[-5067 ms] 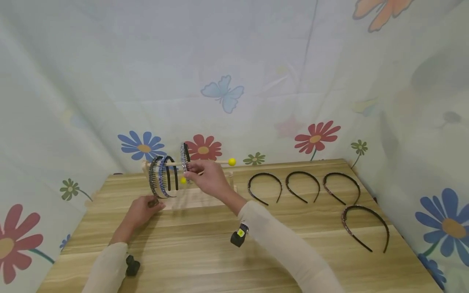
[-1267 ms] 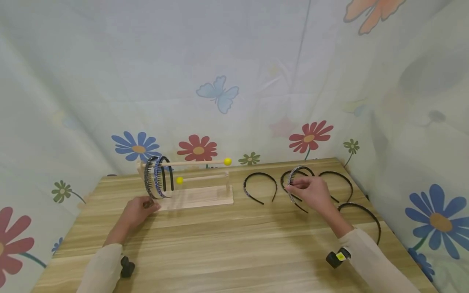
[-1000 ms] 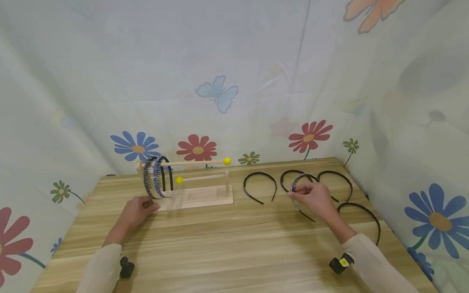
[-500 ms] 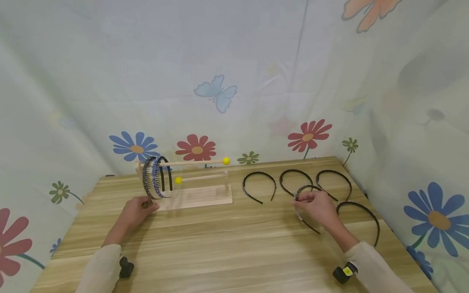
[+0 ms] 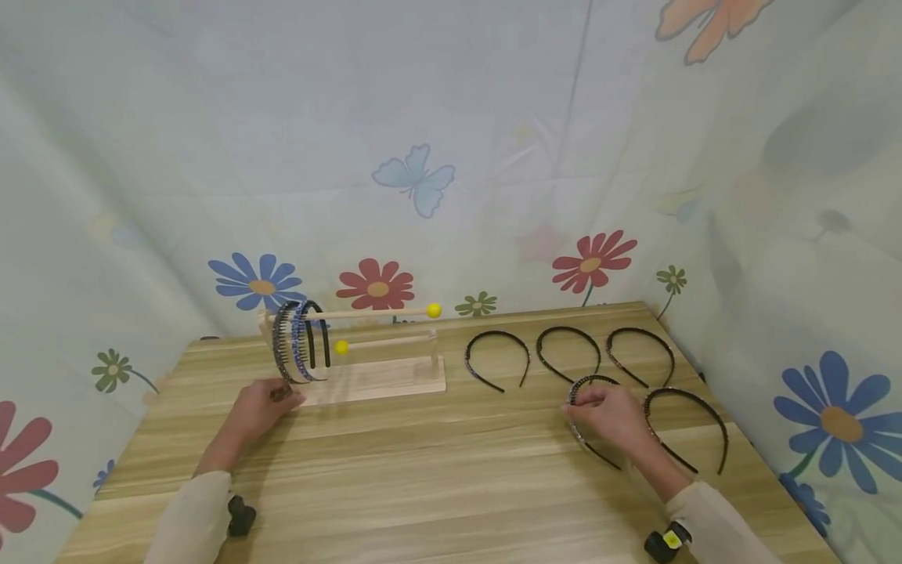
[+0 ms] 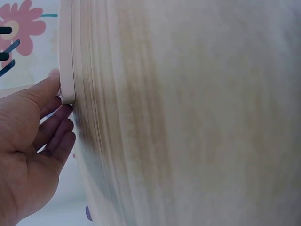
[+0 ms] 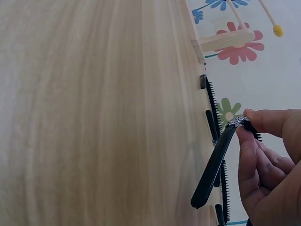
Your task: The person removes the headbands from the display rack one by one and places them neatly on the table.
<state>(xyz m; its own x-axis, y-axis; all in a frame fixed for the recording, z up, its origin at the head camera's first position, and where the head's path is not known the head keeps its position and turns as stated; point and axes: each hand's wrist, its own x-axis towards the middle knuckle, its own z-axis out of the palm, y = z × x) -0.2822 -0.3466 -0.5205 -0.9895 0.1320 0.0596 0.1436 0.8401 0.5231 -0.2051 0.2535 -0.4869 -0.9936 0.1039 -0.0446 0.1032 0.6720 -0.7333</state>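
My right hand (image 5: 615,415) pinches a black toothed headband (image 7: 214,169) with a silver glittery band, low over the right part of the table. Thumb and fingertips grip it on its sparkly side, and one leg points down toward the tabletop in the right wrist view. My left hand (image 5: 259,407) holds the near left end of a wooden stand (image 5: 387,382), thumb on top of the base. On the stand's upper rod, at the left end, hang a dark glittery headband (image 5: 279,341) and a blue glittery headband (image 5: 297,345).
Several black headbands lie on the wooden table (image 5: 423,486): a left one (image 5: 498,333), a middle one (image 5: 567,330), a right one (image 5: 640,330) and a nearer one (image 5: 683,391). Yellow balls (image 5: 434,310) tip the stand's rods. Flowered cloth (image 5: 451,94) surrounds the table.
My right hand has carried the silver headband from the stand's upper rod to the right, then lowered it toward me beside the lying headbands. My left hand has stayed on the stand.
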